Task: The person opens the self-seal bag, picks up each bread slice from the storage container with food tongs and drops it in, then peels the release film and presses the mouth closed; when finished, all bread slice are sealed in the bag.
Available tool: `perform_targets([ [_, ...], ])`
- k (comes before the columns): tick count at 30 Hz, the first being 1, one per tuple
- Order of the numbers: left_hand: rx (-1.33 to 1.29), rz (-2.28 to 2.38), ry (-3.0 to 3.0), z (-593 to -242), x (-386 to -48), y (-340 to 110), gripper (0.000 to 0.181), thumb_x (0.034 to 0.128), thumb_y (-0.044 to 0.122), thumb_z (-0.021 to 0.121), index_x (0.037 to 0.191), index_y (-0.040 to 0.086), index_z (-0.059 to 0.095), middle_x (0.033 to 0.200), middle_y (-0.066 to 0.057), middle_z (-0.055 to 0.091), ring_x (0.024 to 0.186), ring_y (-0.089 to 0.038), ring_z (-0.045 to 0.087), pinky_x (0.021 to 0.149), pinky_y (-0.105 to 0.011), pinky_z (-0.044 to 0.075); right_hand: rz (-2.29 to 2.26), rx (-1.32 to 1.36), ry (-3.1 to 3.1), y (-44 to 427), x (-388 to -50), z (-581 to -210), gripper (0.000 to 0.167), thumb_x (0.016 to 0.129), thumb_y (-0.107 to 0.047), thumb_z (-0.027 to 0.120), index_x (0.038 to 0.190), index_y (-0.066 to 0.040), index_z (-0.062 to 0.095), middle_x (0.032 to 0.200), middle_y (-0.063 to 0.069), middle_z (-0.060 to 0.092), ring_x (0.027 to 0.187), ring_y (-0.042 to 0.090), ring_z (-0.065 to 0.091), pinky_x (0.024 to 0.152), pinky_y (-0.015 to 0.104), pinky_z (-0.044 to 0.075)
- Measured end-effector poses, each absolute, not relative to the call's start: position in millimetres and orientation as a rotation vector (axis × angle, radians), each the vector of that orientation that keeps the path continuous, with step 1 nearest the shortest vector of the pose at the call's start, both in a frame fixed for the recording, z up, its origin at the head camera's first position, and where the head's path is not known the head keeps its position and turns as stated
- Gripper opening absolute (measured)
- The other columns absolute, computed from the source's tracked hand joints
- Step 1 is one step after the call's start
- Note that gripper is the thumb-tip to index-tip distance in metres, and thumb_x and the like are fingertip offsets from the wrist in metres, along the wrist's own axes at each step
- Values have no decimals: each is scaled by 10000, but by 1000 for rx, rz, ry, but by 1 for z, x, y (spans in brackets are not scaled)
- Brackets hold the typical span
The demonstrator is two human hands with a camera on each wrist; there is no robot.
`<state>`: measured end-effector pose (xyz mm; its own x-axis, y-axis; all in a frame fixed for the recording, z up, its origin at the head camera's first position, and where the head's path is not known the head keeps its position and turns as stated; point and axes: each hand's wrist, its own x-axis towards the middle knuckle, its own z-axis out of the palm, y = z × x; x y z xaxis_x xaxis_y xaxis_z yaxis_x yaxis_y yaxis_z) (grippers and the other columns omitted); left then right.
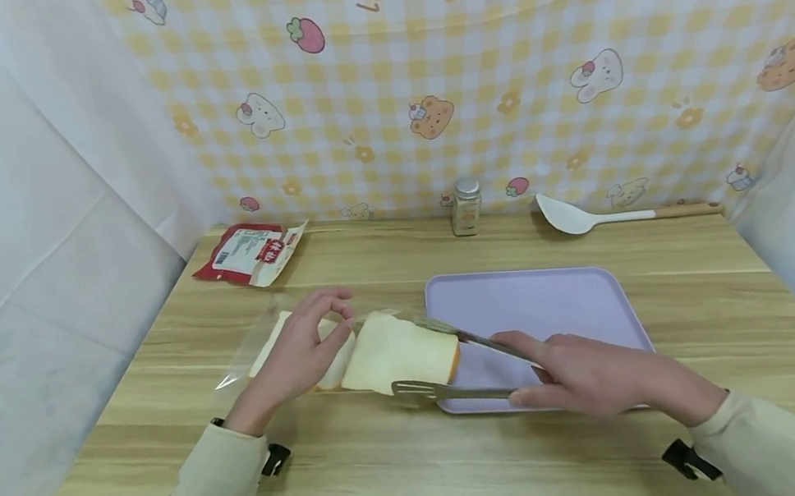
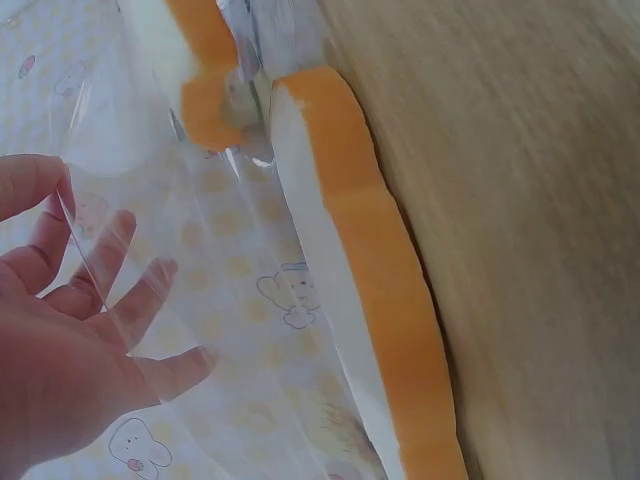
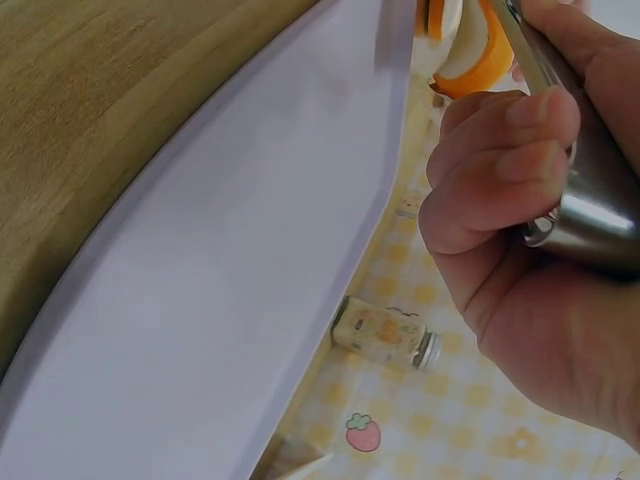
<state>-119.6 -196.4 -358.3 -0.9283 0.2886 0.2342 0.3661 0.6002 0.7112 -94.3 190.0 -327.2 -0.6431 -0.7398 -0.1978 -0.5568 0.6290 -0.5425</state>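
My left hand [image 1: 302,351] pinches the edge of a clear plastic bag [image 2: 120,130] between thumb and index finger; the other fingers are spread. White bread with an orange-brown crust [image 2: 375,270] lies in or by the bag, partly hidden under the hand in the head view. A bread slice [image 1: 395,352] extends from the bag's right side, its right end over the edge of a lilac tray [image 1: 546,304]. My right hand [image 1: 592,373] grips metal tongs [image 1: 475,392], whose slotted ends lie at the slice's far and near sides. Whether they press it, I cannot tell.
A red and white food packet [image 1: 249,254] lies at the back left. A small glass jar with a metal lid [image 1: 466,208] stands behind the tray, and a white ladle with a wooden handle [image 1: 572,214] lies at the back right. Patterned cloth [image 1: 389,117] hangs behind.
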Motion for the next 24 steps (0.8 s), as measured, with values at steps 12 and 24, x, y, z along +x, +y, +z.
perform_targets([
  [12, -562, -1301, -2746, -358, -119, -195, 51, 1073, 140, 605, 1034, 116, 626, 1471, -201, 590, 1412, -446, 516, 1142, -665, 389, -647, -1061, 2418, 175, -102, -335, 697, 1072, -519, 571, 1606, -132, 345, 567, -206, 451, 498, -39, 386, 553, 208, 414],
  [24, -561, -1342, -2745, -359, -119, -200, 59, 1085, 129, 586, 1065, 83, 616, 1460, -230, 590, 1396, -459, 530, 1106, -677, 421, -700, -1038, 2382, 176, -104, -339, 684, 1076, -493, 577, 1607, -139, 329, 553, -202, 409, 480, -40, 341, 530, 206, 385],
])
